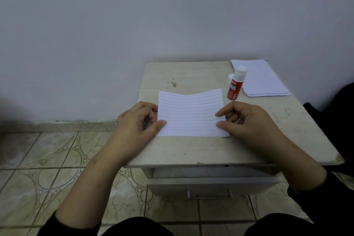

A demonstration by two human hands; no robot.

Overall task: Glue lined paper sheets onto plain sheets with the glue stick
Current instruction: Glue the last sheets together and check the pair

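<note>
A lined paper sheet lies in the middle of the small table, its far edge curling up a little. My left hand pinches its left edge between thumb and curled fingers. At the right edge my right hand pinches the sheet the same way, thumb on top. Whether a plain sheet lies underneath is hidden. A red glue stick stands upright and uncapped behind the sheet to the right, with its white cap beside it.
A stack of lined sheets lies at the table's far right corner by the wall. A drawer below the tabletop stands slightly open. Tiled floor lies to the left, and dark fabric sits at the right.
</note>
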